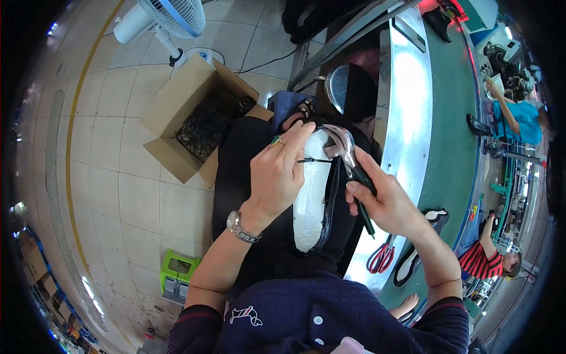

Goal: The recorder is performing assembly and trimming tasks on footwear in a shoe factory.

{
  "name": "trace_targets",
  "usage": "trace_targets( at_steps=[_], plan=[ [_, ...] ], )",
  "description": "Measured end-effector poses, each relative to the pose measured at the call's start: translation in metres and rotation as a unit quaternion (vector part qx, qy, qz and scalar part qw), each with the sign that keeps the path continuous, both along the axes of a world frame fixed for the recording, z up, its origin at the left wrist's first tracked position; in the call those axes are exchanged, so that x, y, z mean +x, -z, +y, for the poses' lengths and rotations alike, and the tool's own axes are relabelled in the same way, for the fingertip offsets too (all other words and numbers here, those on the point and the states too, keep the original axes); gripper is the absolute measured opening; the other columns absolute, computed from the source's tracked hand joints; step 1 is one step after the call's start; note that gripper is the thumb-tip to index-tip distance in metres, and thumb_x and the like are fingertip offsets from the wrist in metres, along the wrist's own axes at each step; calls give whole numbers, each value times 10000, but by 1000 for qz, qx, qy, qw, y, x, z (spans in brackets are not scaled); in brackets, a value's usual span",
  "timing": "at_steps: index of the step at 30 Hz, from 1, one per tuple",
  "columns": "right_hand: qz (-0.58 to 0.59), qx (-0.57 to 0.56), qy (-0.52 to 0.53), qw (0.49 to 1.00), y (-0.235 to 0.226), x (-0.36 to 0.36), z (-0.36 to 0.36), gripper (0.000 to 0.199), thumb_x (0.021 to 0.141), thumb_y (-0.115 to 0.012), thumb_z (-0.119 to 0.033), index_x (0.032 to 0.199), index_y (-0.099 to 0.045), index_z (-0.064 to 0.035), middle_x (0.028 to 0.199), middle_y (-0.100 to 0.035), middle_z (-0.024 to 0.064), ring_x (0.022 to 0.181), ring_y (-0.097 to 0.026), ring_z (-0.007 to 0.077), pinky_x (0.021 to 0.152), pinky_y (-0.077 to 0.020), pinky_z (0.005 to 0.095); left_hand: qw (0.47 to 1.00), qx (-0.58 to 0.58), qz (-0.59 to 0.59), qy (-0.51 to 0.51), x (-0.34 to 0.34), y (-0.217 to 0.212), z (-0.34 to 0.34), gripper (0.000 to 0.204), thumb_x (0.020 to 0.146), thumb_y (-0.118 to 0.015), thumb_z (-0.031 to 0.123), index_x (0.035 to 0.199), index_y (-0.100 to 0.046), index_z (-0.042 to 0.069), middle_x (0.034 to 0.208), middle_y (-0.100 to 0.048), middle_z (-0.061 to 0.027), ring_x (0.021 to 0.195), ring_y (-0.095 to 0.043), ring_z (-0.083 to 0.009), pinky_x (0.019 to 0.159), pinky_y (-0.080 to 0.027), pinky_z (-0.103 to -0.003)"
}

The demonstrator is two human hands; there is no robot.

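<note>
The left hand point(277, 171) holds the shoe point(312, 194) sole-up on the lap, so its white bottom faces up. The right hand point(383, 203) has a tight grip on the pliers point(348, 156), which bite the black upper at the toe, pulling it over the edge

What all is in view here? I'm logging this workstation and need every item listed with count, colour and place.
shoe: 1, black with white insole, on the lap, centre
pliers: 1, silver jaws, green handles, at the shoe's toe
cardboard box: 1, brown, open, floor upper left
fan: 1, white and blue, floor top left
conveyor belt: 1, green, right
scissors: 1, red handles, on the metal ledge
second shoe: 1, black and white, on the belt
green device: 1, floor lower left
co-workers: 2, far right
wristwatch: 1, silver, left wrist
left hand: holds the shoe
right hand: grips the pliers
</note>
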State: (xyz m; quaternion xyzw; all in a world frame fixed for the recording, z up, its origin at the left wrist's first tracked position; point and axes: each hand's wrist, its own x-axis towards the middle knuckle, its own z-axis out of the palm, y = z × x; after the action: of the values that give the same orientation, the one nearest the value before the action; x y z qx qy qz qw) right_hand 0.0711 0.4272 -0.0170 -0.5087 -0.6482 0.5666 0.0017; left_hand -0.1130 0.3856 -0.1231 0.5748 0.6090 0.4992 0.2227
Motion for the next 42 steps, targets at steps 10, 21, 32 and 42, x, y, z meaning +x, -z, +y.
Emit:
trace_targets(
  at_steps=[10,21,32,42],
  plan=[
    [-120,356,-88,922,5,-30,10,649,898,-561,-18,1486,-297,-93,706,-621,211,637,-652,332,605,-513,397,991,12,127,35,-5,-3,0,427,757,-537,-104,1157,-618,22,1167,-654,-164,1002,-656,-305,869,-518,-365],
    [-163,341,-144,915,15,-17,3,753,901,-582,-66,1527,-175,-161,809,-663,233,617,-646,378,571,-513,457,994,40,97,23,-4,-3,6,328,837,-549,-77,1140,-614,33,1102,-679,-156,919,-666,-330,793,-530,-364],
    [-155,325,-185,915,21,-17,5,765,891,-581,-64,1529,-171,-160,891,-677,236,585,-650,352,551,-532,428,999,-30,32,21,-5,-8,2,183,929,-537,4,1109,-559,33,1067,-684,-168,907,-684,-304,762,-518,-347],
    [-137,332,-165,919,19,-11,6,742,872,-585,-42,1512,-224,-146,672,-643,189,633,-649,385,564,-515,459,999,-31,7,-13,0,-10,3,219,960,-511,41,1174,-468,32,1051,-688,-167,911,-683,-278,741,-502,-328]
  ],
)
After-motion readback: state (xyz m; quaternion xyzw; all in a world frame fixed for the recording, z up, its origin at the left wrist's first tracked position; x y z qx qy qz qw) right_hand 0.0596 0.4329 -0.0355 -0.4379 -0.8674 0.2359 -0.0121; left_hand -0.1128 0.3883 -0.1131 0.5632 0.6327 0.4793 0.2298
